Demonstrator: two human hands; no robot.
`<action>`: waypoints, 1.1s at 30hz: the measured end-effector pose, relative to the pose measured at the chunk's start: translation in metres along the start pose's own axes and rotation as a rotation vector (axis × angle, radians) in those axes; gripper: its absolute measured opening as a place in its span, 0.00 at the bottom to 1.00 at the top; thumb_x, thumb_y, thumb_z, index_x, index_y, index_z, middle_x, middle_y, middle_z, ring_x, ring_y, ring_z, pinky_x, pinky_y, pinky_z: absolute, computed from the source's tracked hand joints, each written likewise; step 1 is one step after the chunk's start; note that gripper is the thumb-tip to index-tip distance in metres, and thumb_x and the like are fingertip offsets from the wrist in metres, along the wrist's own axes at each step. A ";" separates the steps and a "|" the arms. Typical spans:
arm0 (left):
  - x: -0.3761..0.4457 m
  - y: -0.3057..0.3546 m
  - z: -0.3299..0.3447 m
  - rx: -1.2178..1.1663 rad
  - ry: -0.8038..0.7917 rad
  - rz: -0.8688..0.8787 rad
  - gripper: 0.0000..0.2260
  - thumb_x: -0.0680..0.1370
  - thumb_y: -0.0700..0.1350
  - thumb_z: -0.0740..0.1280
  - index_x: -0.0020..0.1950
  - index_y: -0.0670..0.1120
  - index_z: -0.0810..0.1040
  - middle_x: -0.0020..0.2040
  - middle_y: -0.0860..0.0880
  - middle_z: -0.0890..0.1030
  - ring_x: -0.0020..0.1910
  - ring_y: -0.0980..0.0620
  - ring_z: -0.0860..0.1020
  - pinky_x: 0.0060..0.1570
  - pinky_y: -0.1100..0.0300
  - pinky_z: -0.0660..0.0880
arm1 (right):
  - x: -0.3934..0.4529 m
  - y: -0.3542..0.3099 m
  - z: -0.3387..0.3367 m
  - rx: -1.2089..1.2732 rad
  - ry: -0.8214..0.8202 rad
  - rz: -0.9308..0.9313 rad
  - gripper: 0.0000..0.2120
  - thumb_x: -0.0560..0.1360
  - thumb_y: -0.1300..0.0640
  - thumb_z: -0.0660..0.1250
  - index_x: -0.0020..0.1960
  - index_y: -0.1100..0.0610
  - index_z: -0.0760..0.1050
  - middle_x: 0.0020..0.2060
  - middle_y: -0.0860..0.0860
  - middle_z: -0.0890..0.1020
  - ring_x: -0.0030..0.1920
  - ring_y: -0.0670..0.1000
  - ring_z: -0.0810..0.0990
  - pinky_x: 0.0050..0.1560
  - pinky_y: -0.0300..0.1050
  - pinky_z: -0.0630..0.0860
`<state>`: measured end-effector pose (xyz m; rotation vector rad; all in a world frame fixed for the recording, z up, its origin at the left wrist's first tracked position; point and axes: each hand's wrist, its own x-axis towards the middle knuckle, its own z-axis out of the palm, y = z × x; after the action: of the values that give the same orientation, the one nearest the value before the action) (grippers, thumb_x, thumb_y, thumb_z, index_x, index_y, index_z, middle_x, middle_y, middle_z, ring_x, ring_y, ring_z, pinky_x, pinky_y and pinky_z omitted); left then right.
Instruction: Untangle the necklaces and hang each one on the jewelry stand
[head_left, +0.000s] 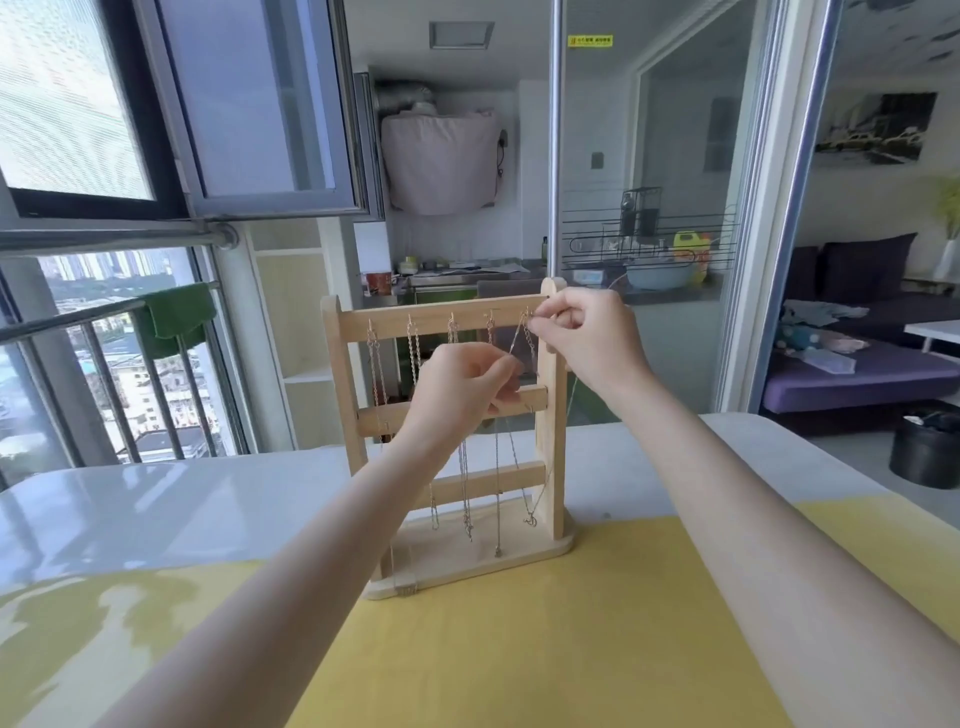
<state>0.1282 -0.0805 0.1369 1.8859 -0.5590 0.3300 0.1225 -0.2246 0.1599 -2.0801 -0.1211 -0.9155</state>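
Nearest the viewer, a yellow mat covers the near part of a white table, and both forearms reach forward over it. The wooden jewelry stand sits upright at the mat's far edge. The left hand is raised in front of the middle rail, fingers curled and pinching a fine chain that runs up and to the right. The right hand is at the right end of the top rail, thumb and forefinger pinched on the same chain's upper end beside the rightmost hook. Four other necklaces already hang from the hooks to the left, their pendants near the base. Judgement: the step in hand is hanging what appears to be the last necklace, so the task looks nearly complete. The next move calls for seating the chain over the hook, then releasing both pinches gently so it hangs clear of its neighbours. Beyond the stand are a balcony railing and a kitchen counter.
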 end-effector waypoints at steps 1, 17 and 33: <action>-0.002 -0.003 0.003 0.004 -0.019 0.000 0.07 0.79 0.41 0.64 0.46 0.45 0.81 0.39 0.50 0.83 0.36 0.59 0.81 0.37 0.66 0.79 | -0.005 0.003 0.000 0.031 -0.028 0.016 0.01 0.73 0.58 0.70 0.43 0.53 0.79 0.30 0.48 0.79 0.35 0.50 0.79 0.46 0.51 0.79; -0.029 -0.047 0.029 0.022 -0.132 -0.170 0.07 0.78 0.41 0.66 0.50 0.41 0.82 0.45 0.47 0.83 0.44 0.54 0.82 0.41 0.64 0.80 | -0.076 0.052 0.012 0.109 -0.382 0.347 0.04 0.74 0.61 0.68 0.43 0.57 0.82 0.34 0.49 0.83 0.33 0.42 0.75 0.33 0.34 0.67; -0.043 -0.076 0.040 0.086 -0.183 -0.268 0.06 0.78 0.41 0.66 0.48 0.41 0.82 0.43 0.46 0.83 0.41 0.55 0.81 0.43 0.61 0.80 | -0.090 0.076 0.027 0.086 -0.429 0.415 0.06 0.75 0.62 0.67 0.43 0.59 0.82 0.37 0.52 0.84 0.32 0.47 0.76 0.33 0.36 0.70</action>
<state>0.1299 -0.0856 0.0411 2.0579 -0.4112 0.0056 0.1019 -0.2328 0.0415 -2.0836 0.0475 -0.2069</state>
